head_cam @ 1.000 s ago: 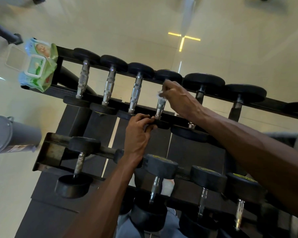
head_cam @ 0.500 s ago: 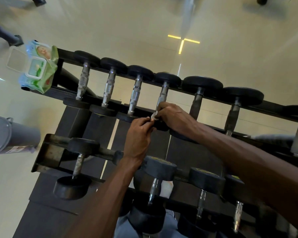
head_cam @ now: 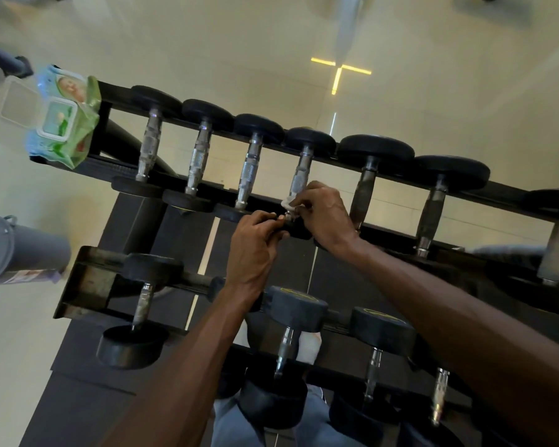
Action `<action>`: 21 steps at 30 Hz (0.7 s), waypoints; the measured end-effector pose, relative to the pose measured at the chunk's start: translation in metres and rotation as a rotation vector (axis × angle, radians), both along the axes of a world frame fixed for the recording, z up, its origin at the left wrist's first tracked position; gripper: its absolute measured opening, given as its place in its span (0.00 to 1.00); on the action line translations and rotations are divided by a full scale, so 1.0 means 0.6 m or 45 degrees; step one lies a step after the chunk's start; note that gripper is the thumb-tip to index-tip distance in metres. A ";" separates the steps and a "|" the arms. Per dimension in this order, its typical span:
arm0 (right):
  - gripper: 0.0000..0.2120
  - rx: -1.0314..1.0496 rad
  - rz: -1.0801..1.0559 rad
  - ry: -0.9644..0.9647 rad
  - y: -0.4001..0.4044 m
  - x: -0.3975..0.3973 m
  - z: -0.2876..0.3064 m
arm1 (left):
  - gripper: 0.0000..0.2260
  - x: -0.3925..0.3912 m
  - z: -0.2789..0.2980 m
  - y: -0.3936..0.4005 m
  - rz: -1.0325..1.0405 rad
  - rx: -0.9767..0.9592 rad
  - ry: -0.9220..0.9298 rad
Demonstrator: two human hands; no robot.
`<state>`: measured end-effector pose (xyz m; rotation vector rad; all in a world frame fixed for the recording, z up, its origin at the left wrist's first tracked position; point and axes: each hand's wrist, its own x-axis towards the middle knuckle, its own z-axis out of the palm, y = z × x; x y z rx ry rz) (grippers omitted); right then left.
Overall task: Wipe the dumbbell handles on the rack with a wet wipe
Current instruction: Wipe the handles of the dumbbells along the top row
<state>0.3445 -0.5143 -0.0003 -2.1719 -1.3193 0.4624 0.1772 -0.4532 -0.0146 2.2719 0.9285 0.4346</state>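
Both hands have stayed at the fourth handle on the rack, right hand pinching the wipe, left hand gripping the dumbbell's near end.

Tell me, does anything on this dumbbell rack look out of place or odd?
One thing: a pack of wet wipes sits on the top tier's left end, overhanging the rack rails, where it could slip off. The lower tier's left frame looks worn. Otherwise the dumbbells sit in neat rows.
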 end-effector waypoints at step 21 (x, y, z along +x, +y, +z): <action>0.06 0.019 0.028 -0.477 0.093 0.063 0.002 | 0.09 0.001 -0.003 0.002 0.026 -0.016 -0.040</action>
